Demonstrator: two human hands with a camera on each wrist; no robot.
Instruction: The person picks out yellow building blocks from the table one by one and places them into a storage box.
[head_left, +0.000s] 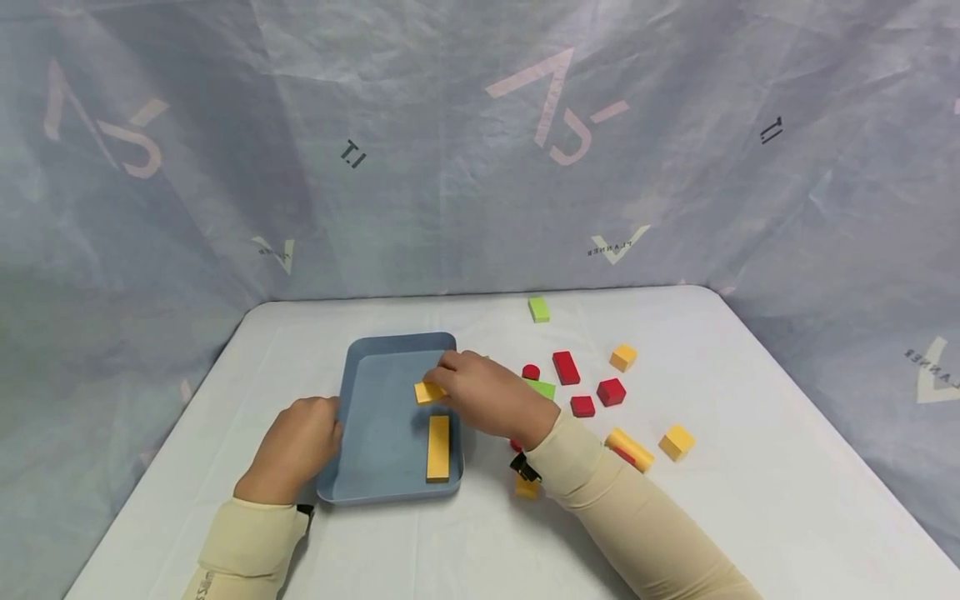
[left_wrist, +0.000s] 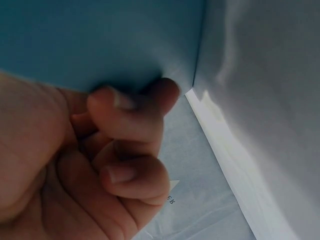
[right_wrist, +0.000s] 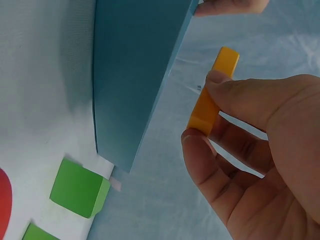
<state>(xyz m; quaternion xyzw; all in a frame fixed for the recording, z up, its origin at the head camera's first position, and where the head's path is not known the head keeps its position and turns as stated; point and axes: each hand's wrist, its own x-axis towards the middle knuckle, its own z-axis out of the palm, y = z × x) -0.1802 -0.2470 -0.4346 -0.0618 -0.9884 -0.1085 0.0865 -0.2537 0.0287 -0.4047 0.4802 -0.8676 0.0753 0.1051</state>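
A blue-grey tray (head_left: 382,417) stands on the table with one long yellow block (head_left: 438,450) lying along its right wall. My left hand (head_left: 298,446) holds the tray's left rim; in the left wrist view its curled fingers (left_wrist: 130,115) meet the outer side of the tray wall (left_wrist: 115,40). Over the tray's right side, my right hand (head_left: 487,396) pinches another yellow block (right_wrist: 212,95) between thumb and fingertips. That block sits above the rim in the right wrist view, clear of the tray wall (right_wrist: 130,75).
Right of the tray lie loose blocks: red ones (head_left: 566,367), a red cube (head_left: 611,392), yellow cubes (head_left: 677,443), a yellow cylinder (head_left: 630,450) and a green block (head_left: 538,309) near the back edge. My right forearm (head_left: 637,508) partly covers several. A grey cloth (head_left: 450,208) hangs behind the table.
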